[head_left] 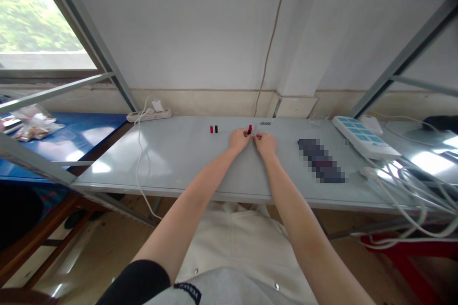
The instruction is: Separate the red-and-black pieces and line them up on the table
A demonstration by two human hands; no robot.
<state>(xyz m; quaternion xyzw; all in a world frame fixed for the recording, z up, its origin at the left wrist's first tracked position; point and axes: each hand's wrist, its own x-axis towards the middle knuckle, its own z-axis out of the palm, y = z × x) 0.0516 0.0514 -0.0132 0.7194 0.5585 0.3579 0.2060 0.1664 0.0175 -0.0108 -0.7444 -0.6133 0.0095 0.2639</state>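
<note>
Near the back of the grey table, my left hand [239, 140] has its fingers closed on a small red and black cylinder [250, 129], which stands at its fingertips. Just to the right, my right hand [265, 143] is pinched at the fingertips, close to the cylinder; what it holds is too small to make out. A row of small dark pieces [265, 123] lies behind my right hand. Left of my hands, a small red cylinder [211, 129] and a small black cylinder [216, 129] stand side by side, slightly apart.
A white power strip [152, 115] with a cable lies at the table's back left. On the right are a blurred dark flat object [322, 161], a large white and blue power strip [363, 137] and tangled white cables [411, 209]. Metal frame posts rise at both sides.
</note>
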